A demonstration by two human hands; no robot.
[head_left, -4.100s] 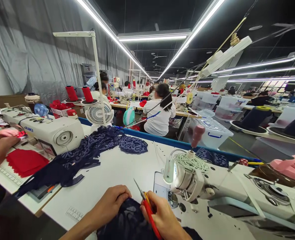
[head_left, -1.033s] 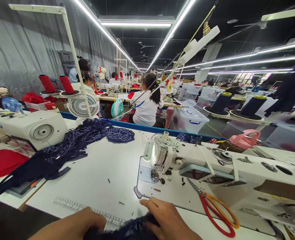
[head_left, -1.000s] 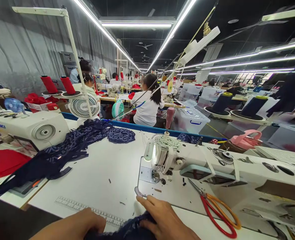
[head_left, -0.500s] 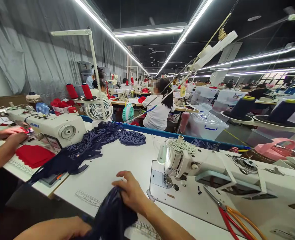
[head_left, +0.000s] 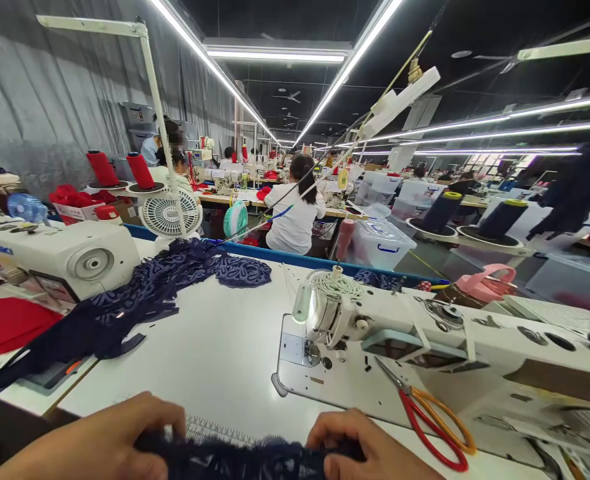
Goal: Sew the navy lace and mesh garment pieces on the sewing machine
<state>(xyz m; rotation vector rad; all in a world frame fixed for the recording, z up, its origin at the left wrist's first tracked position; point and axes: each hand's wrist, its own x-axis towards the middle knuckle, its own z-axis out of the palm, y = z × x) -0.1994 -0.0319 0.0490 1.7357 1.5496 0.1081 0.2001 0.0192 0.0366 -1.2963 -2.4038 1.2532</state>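
Note:
At the bottom edge of the view, my left hand (head_left: pixel 125 433) and my right hand (head_left: pixel 357 443) grip a dark navy lace fabric piece (head_left: pixel 245 461) at its two sides. It stretches between them over the table's near edge, and its lower part is cut off by the frame. Fingers of both hands are curled round the cloth. To the right of my hands stands a white sewing machine (head_left: pixel 455 327) with its lamp lit. Scissors (head_left: pixel 427 417) with one red and one orange handle lie on its bed. A heap of navy lace pieces (head_left: pixel 169 273) rests on the table at left.
A second sewing machine (head_left: pixel 65 250) stands at left beside red fabric (head_left: pixel 12 323). Blue edging (head_left: pixel 295 255) runs along the table's back. Beyond it are a white fan (head_left: pixel 171 213), a person in white (head_left: pixel 295 213) and a lidded clear box (head_left: pixel 379 243). Navy thread cones (head_left: pixel 505 219) stand at right.
My hands have moved apart, and the bunched navy cloth is now spread between them. My right hand came down and rightward. The view has turned right, leaving the neighbouring person's arms mostly out of frame.

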